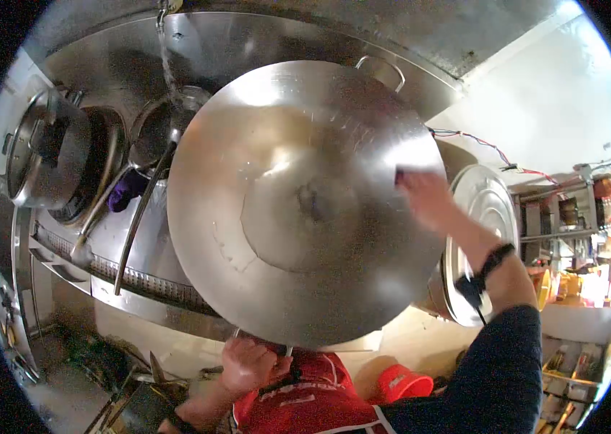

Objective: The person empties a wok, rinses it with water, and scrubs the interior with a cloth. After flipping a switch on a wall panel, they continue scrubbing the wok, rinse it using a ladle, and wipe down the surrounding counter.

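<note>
A very large metal wok (298,289) fills the middle of the view, its inside turned up toward me. It has a little water and a dark mark at its centre. At the near rim, my left hand (248,365) is closed around the wok's loop handle. My right hand (428,199) is at the wok's right inner wall, its fingers closed on a small dark purple pad (400,174). The hand is slightly blurred, and most of the pad is hidden. A second loop handle (385,69) stands at the far rim.
Water runs from a tap (164,14) into a metal pot (150,137). A lidded pot (52,152) sits left on the steel range (96,282), near a purple cloth (127,190). At right are a large round lid (490,195) and shelves. A red bucket (403,382) stands below.
</note>
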`<control>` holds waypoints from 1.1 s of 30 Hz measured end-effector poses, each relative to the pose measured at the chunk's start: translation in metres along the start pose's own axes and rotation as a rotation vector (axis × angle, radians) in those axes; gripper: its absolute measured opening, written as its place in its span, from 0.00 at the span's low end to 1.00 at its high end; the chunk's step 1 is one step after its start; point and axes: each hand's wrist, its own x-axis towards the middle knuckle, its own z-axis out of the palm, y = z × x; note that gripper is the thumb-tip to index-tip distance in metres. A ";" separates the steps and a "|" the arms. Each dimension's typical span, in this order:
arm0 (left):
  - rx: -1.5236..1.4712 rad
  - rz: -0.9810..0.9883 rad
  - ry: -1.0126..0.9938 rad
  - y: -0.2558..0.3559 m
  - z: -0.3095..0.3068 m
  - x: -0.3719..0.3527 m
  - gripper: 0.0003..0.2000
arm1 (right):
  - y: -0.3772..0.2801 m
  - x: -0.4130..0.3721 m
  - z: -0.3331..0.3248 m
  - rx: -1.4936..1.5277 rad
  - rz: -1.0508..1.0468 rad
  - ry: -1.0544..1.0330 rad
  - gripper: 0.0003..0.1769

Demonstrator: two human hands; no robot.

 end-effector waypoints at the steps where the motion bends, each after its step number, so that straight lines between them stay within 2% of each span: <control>1: -0.022 0.034 0.068 -0.005 0.004 -0.007 0.20 | -0.037 -0.043 0.016 -0.036 -0.076 0.019 0.29; 2: -0.034 0.036 0.071 -0.008 0.011 -0.012 0.20 | -0.080 -0.068 -0.022 -0.015 -0.148 -0.391 0.29; 3: 0.013 0.066 0.132 -0.010 0.019 -0.015 0.20 | -0.117 -0.092 0.001 0.125 -0.312 -0.306 0.29; 5: 0.063 0.098 0.195 -0.007 0.023 -0.021 0.20 | -0.191 -0.113 0.024 0.694 -0.424 -0.152 0.28; 7: 0.107 0.115 0.148 -0.005 0.016 -0.027 0.19 | -0.267 -0.080 0.027 0.592 -0.763 0.228 0.30; 9: 0.108 0.093 0.118 -0.007 0.019 -0.040 0.19 | -0.316 -0.024 -0.025 0.990 -0.670 0.050 0.32; 11: 0.090 0.082 0.101 -0.006 0.016 -0.036 0.18 | -0.345 0.037 -0.057 1.151 -0.398 0.104 0.31; 12: 0.100 0.079 0.105 -0.004 0.012 -0.034 0.18 | -0.353 0.100 -0.026 1.201 -0.412 0.246 0.39; 13: 0.091 0.080 0.098 -0.002 0.009 -0.033 0.18 | -0.340 0.134 -0.036 1.038 -0.329 0.419 0.40; 15: 0.073 0.078 0.112 -0.006 0.020 -0.037 0.17 | -0.301 0.163 -0.051 1.054 -0.019 0.273 0.40; 17: 0.061 0.060 0.081 -0.004 0.014 -0.034 0.16 | -0.250 0.173 -0.042 0.615 0.075 0.369 0.39; 19: 0.049 0.040 0.050 -0.007 0.012 -0.033 0.16 | -0.200 0.151 -0.031 0.533 0.205 0.163 0.41; 21: 0.076 0.050 0.125 -0.007 0.015 -0.034 0.15 | -0.174 0.100 -0.009 0.460 0.223 0.117 0.40; 23: 0.066 0.038 0.127 -0.007 0.015 -0.036 0.14 | -0.168 0.057 0.037 0.483 0.097 0.156 0.39; 25: 0.072 0.027 0.124 -0.006 0.015 -0.034 0.14 | -0.188 0.019 0.047 0.408 -0.038 -0.104 0.39; 27: 0.055 0.027 0.147 -0.005 0.017 -0.030 0.12 | -0.225 -0.001 0.054 0.468 -0.244 0.031 0.39; 29: 0.046 0.006 0.085 -0.007 0.021 -0.038 0.12 | -0.275 0.017 0.006 0.595 -0.262 -0.033 0.40; 30: 0.071 -0.042 0.032 -0.010 0.019 -0.043 0.11 | -0.279 0.033 -0.026 0.590 -0.321 -0.017 0.40; 31: 0.110 -0.086 0.046 -0.010 0.012 -0.043 0.11 | -0.277 0.054 -0.066 0.500 -0.280 -0.020 0.41; 32: 0.046 -0.039 0.045 -0.006 0.004 -0.041 0.11 | -0.278 0.079 -0.092 0.411 -0.237 -0.016 0.43; 33: -0.023 0.009 0.034 0.002 -0.002 -0.042 0.11 | -0.267 0.106 -0.084 0.622 -0.138 -0.030 0.42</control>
